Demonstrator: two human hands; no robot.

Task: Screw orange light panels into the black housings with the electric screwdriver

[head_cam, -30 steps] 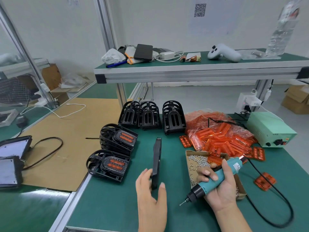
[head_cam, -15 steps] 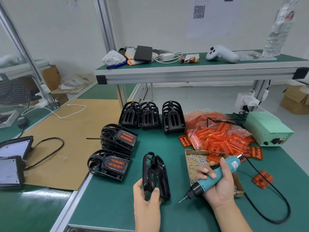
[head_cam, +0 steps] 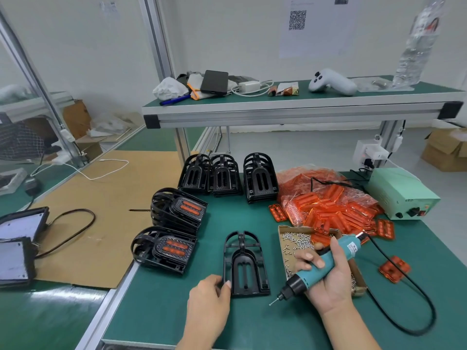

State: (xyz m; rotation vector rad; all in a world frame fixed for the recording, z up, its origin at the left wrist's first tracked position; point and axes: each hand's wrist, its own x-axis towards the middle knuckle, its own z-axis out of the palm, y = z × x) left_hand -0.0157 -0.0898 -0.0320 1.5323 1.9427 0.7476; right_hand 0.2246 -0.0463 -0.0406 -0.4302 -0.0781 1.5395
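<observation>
Black and still empty, the housing (head_cam: 244, 266) lies flat on the green tabletop (head_cam: 161, 311), its near left corner pinched by the left hand (head_cam: 211, 298). To its right, the right hand (head_cam: 326, 276) wraps its grip around the teal screwdriver (head_cam: 324, 265), tip down and off the work. Judging by this, a panel from the orange pile (head_cam: 326, 205) must be seated next. Neither the screwdriver's label nor the wall's QR sheet (head_cam: 297, 20) is legible.

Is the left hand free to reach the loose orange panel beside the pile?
Probably not yet: the left hand grips the empty black plastic housing, which lies flat between it and the loose orange panel.
</observation>
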